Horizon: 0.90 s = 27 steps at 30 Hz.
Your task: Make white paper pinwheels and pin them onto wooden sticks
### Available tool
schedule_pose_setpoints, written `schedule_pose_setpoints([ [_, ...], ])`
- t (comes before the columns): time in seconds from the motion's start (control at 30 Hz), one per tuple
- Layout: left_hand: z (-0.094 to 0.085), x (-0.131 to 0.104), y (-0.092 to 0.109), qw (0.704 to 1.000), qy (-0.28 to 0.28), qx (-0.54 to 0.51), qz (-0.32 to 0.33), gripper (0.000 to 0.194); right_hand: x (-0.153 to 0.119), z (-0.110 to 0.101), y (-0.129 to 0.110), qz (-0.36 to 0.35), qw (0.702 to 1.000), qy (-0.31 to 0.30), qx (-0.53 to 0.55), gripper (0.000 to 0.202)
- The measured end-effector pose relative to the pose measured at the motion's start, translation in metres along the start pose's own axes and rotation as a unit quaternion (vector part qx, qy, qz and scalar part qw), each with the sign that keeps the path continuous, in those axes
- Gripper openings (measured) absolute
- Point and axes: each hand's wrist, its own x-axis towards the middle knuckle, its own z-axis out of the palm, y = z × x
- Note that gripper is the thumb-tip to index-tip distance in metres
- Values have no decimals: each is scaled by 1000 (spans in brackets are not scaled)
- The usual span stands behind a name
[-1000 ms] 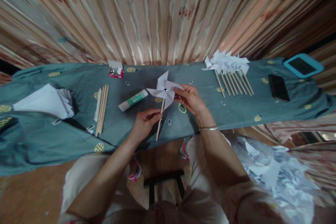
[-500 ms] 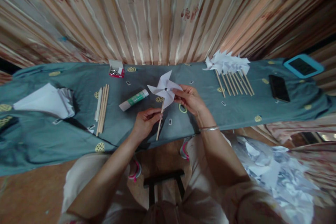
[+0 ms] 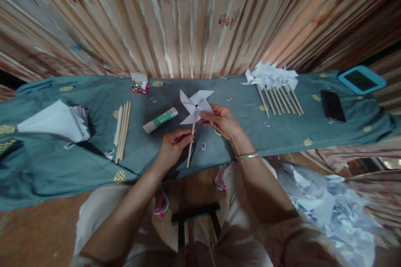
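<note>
A white paper pinwheel [image 3: 196,107] with a pin at its centre stands on a thin wooden stick [image 3: 190,150], held over the middle of the table. My left hand [image 3: 173,145] is closed around the stick just below the blades, pinching it between thumb and fingers. At the right edge of the pinwheel, my right hand [image 3: 223,122] has its thumb on a paper blade and its fingers bent behind it. Whether those fingers grip the blade or only press it is partly hidden. A green and white glue stick [image 3: 160,120] lies to the left of the pinwheel.
Finished pinwheels [image 3: 272,77] lie in a row at right, near a phone [image 3: 333,105] and a blue-framed tablet [image 3: 362,79]. Leftward are loose sticks [image 3: 124,131], a white pen [image 3: 118,125], a pin box [image 3: 139,84] and folded paper [image 3: 54,122]. A bag of pinwheels [image 3: 335,212] stands below right.
The pinwheel's blades have turned about the pin. My right hand has shifted slightly left and down along them, while my left hand keeps its hold on the stick.
</note>
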Motion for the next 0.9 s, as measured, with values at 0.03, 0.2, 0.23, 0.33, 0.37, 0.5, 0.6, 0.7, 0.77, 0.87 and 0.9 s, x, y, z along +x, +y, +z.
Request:
schedule_pose_setpoints([
  [0.03, 0, 0, 0, 1000, 0, 0, 0, 28, 0, 0, 0, 0, 1000, -2, -3, 50],
  [0.2, 0, 0, 0, 1000, 2, 5, -1, 28, 0, -5, 0, -37, 999, 27, 10, 47],
  [0.23, 0, 0, -1, 1000, 2, 7, -1, 28, 1, -6, 0, -45, 998, 38, 12, 46],
  [0.33, 0, 0, -1, 1000, -1, 3, -3, 28, 1, -5, -1, -51, 997, 62, 21, 46],
  [0.37, 1, 0, -1, 1000, -1, 1, -3, 27, 1, -5, -2, -47, 996, 67, 29, 47],
  [0.5, 0, 0, 1, 1000, 3, 1, -1, 28, -1, -1, -3, -27, 997, 62, 46, 46],
  [0.6, 0, 0, 1, 1000, 8, -1, 1, 29, -1, 0, -2, -17, 997, 55, 45, 43],
  [0.7, 0, 0, 0, 1000, 17, 0, 2, 29, 0, -1, 2, -12, 997, 57, 57, 42],
  [0.77, 0, 0, 0, 1000, 21, 1, 3, 28, 2, 0, 5, -6, 996, 58, 67, 43],
  [0.87, 0, 0, 1, 1000, 25, -1, 2, 29, 3, 3, 8, 6, 996, 50, 79, 44],
  [0.9, 0, 0, 1, 1000, 27, -5, 1, 29, 3, 4, 8, 9, 995, 47, 82, 43],
])
